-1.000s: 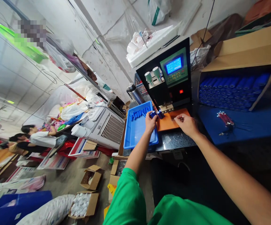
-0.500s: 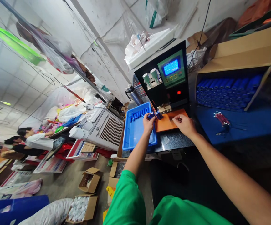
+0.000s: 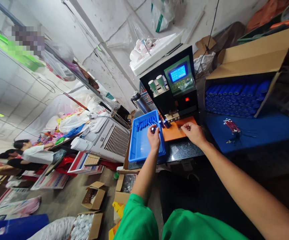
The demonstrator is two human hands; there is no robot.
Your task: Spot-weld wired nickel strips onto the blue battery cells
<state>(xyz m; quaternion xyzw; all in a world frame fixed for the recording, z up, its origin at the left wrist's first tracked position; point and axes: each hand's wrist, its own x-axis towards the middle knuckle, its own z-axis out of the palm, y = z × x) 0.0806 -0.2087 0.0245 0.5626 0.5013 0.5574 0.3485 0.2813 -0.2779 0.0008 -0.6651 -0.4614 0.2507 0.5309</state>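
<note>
By the blue tray (image 3: 142, 146), the left hand (image 3: 154, 137) pinches a pale-ended blue cylinder (image 3: 153, 129); fingertips of the right hand (image 3: 194, 132) meet.

The left hand (image 3: 154, 136) is drawn slightly back from the two standing cylinders (image 3: 164, 123), and both are now more fully exposed. The held cylinder (image 3: 154, 129) is brought back with it, its end turned more toward the camera. The view is also shifted, so the machine (image 3: 174, 103) and the box (image 3: 249, 63) are seen farther left.
</note>
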